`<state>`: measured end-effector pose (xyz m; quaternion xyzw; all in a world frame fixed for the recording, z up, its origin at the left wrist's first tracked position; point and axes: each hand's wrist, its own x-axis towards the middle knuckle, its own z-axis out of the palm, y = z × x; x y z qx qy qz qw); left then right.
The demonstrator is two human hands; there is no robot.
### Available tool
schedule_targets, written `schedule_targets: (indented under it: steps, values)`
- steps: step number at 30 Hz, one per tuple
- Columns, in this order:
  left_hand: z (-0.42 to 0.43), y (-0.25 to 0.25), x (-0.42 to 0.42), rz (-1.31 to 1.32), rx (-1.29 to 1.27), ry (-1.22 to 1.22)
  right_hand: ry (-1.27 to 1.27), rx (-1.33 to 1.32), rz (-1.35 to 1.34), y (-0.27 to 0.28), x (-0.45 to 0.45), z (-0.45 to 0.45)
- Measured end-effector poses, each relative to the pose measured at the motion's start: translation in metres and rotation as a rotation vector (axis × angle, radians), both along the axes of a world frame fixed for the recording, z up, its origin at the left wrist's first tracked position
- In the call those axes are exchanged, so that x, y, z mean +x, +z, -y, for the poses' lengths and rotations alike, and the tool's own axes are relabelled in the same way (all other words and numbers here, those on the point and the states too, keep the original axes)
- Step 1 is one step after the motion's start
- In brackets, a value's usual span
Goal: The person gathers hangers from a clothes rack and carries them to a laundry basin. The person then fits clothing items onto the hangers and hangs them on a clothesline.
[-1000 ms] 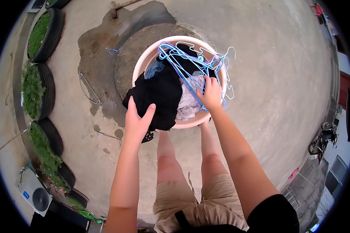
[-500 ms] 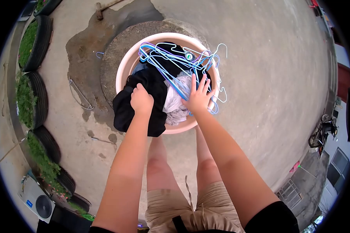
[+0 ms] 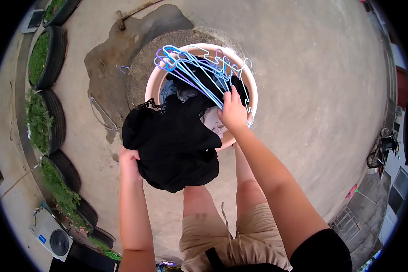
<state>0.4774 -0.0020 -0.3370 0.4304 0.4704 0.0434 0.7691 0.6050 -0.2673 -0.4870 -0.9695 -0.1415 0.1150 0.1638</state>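
A black garment with lace trim hangs from my left hand, which is closed on its left edge. The cloth is spread over the near left side of a pink tub. My right hand has its fingers pressed together on the lower ends of several blue, white and purple hangers lying across the tub. Beneath them are more clothes: a blue-grey piece, dark cloth and a pale pink garment, partly covered by the black one.
The tub rests on a round concrete slab beside a wet patch. A white hanger and a small blue hook lie there. Tyre planters line the left; a motorcycle stands far right.
My left hand has moved left and toward me, drawing the black garment out over the tub's rim. The hangers have shifted up and left, and my right hand's fingers have closed on them.
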Motion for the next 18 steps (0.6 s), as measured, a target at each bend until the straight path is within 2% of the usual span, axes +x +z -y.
schedule_targets:
  steps: [2, 5, 7, 9, 15, 18]
  values:
    - [-0.020, -0.006, -0.041, 0.048, -0.091, 0.016, -0.010, -0.030, -0.073, 0.011, 0.007, 0.003]
    - [-0.031, 0.010, -0.064, 0.512, -0.245, -0.079, -0.067, -0.023, -0.077, 0.035, 0.021, 0.010]
    - [-0.022, 0.044, -0.069, 0.345, -0.178, 0.085, -0.107, -0.004, -0.083, 0.047, 0.028, 0.018]
    - [-0.007, 0.085, -0.057, 0.374, -0.217, 0.168, -0.132, 0.018, -0.099, 0.054, 0.031, 0.024]
    - [-0.003, 0.165, -0.055, 0.482, -0.199, 0.128, -0.165, 0.068, -0.203, 0.086, 0.036, 0.026]
    - [-0.007, 0.189, -0.054, 0.524, -0.161, 0.092, -0.164, 0.077, -0.206, 0.069, 0.028, 0.026]
